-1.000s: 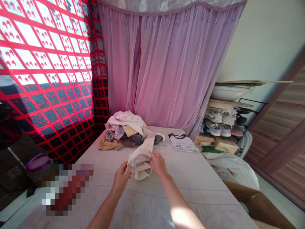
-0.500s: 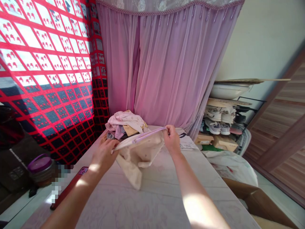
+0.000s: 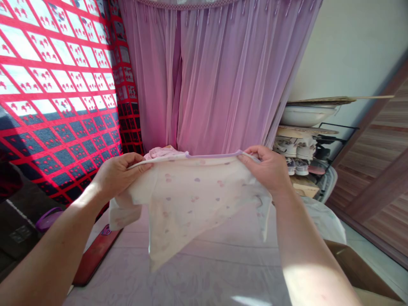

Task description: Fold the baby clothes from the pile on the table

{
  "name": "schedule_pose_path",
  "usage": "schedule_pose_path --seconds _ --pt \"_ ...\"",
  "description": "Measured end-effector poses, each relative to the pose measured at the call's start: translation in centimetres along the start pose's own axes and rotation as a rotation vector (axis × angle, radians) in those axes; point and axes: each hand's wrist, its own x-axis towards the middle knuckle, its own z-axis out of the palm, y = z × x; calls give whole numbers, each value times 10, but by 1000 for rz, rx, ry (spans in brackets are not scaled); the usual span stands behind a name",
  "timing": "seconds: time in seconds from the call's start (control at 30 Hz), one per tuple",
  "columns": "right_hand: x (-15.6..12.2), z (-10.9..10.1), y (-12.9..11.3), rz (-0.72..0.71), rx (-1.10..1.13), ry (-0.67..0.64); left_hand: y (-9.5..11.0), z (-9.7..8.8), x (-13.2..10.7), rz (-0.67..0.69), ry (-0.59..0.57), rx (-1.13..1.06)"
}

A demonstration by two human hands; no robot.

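A small cream shirt (image 3: pixel 191 195) with pale pink and purple prints and a lilac neckline hangs stretched out in the air. My left hand (image 3: pixel 119 174) pinches its left shoulder between thumb and fingers. At the other shoulder, my right hand (image 3: pixel 264 168) grips the fabric the same way. Both sleeves droop below my hands, and the lower hem slants up toward the right. Behind the shirt, a pile of pink clothes (image 3: pixel 161 152) is mostly hidden; only its top shows.
Under my hands is a pale patterned table surface (image 3: pixel 204 276). A red phone (image 3: pixel 97 257) lies at its left. To the right stand an open cardboard box (image 3: pixel 360 272), a clear plastic bag (image 3: pixel 321 221) and a rack with shoes (image 3: pixel 295 148). Purple curtains (image 3: pixel 223 85) hang behind.
The shirt has gone from bunched and folded to spread wide and facing me. My hands have moved apart and up, closer to the camera, and the view has shifted slightly.
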Motion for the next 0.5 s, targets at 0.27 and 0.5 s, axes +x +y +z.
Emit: schedule_pose_path --seconds 0.27,0.5 --pt "-21 109 57 94 -240 -450 -58 122 39 108 -47 614" --pt "-137 122 73 391 -302 -749 -123 208 -61 223 -256 515"
